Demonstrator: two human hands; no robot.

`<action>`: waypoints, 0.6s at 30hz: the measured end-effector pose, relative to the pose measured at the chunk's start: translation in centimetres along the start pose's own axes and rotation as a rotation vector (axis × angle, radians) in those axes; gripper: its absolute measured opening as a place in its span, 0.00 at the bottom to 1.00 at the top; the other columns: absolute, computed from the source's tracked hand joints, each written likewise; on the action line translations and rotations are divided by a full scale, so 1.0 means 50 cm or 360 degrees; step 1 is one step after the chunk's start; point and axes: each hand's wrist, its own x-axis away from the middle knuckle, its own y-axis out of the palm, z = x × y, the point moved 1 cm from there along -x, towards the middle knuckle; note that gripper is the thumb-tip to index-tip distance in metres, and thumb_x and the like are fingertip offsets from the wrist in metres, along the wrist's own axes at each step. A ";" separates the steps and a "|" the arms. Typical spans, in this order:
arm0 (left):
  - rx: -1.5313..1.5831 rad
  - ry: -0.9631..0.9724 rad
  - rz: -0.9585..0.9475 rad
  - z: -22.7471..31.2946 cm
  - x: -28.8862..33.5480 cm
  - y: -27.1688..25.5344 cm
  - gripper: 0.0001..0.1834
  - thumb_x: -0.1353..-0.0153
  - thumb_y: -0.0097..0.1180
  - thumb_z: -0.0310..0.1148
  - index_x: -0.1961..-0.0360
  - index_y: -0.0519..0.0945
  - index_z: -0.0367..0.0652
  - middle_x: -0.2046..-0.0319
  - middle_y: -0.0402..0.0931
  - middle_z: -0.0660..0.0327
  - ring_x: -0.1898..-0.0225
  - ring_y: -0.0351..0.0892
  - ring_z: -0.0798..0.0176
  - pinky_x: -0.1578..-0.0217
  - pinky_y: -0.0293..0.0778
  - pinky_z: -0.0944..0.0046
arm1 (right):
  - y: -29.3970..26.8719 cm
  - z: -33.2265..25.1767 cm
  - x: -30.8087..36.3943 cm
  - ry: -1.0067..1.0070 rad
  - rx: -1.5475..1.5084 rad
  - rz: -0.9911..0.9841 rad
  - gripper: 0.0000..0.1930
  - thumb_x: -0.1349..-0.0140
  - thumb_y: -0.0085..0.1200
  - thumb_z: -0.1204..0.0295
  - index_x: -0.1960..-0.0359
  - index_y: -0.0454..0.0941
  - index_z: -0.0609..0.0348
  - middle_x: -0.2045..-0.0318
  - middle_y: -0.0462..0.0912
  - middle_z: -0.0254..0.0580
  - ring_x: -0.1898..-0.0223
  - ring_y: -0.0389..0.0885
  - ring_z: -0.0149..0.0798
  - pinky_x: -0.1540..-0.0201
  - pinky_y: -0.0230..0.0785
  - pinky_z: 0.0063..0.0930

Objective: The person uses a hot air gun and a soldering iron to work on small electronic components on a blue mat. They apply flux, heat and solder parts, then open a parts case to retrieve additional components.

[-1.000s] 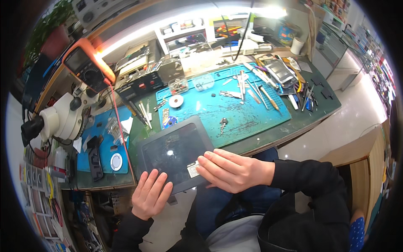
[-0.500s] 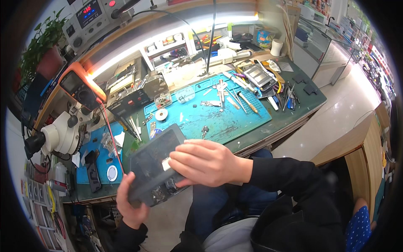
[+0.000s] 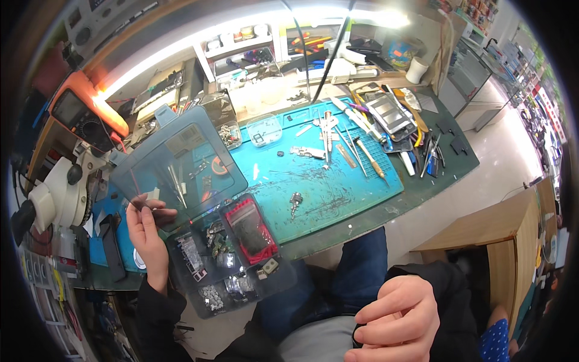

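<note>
A compartment box (image 3: 283,283) tilts over the near edge of the bench, above my lap. Its clear lid (image 3: 224,136) stands swung back over the mat. Inside lie small electronic parts, a red bag (image 3: 274,248), a heap of small silvery pieces (image 3: 211,297) and metal parts in several compartments. My left hand (image 3: 151,238) grips the box at its left side by the hinge, with some fingers showing through the lid. My right hand (image 3: 401,320) is apart from the box, over my lap at the lower right. Its fingers are curled; whatever they hold, if anything, is hidden.
A blue work mat (image 3: 283,199) carries a small metal part (image 3: 295,202), a clear case (image 3: 264,130) and a wooden-handled tool (image 3: 369,157). Pliers and tweezers (image 3: 431,154) lie at the right. An orange multimeter (image 3: 90,111), a white microscope (image 3: 57,196) and a phone (image 3: 112,247) are on the left.
The box's lid has been opened and swung away, baring the compartments. My right hand has left the box and moved down to the right. My left hand has shifted left and up.
</note>
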 end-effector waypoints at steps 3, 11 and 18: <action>-0.0085 0.0027 0.0045 0.005 0.001 -0.007 0.17 0.13 0.39 0.33 0.33 0.70 0.36 0.54 0.81 0.59 0.61 0.87 0.65 0.59 0.83 0.66 | -0.005 0.048 0.011 -0.0138 0.0057 -0.0035 0.24 0.24 0.59 0.72 0.29 0.78 0.38 0.59 0.86 0.34 0.66 0.80 0.32 0.65 0.82 0.28; -0.0120 0.0043 0.0138 0.008 0.002 0.000 0.22 0.13 0.39 0.35 0.25 0.65 0.38 0.56 0.79 0.62 0.64 0.84 0.69 0.62 0.81 0.68 | -0.097 0.381 0.066 0.0905 0.1184 -0.0889 0.12 0.32 0.62 0.74 0.48 0.88 0.54 0.60 0.89 0.42 0.60 0.87 0.48 0.56 0.80 0.40; -0.0059 -0.0060 0.0198 -0.001 0.006 -0.031 0.22 0.13 0.40 0.35 0.25 0.65 0.37 0.56 0.79 0.61 0.65 0.82 0.69 0.61 0.80 0.69 | -0.061 0.491 0.095 0.1714 0.1327 -0.1355 0.14 0.30 0.62 0.57 0.64 0.86 0.55 0.72 0.88 0.47 0.64 0.90 0.53 0.55 0.81 0.46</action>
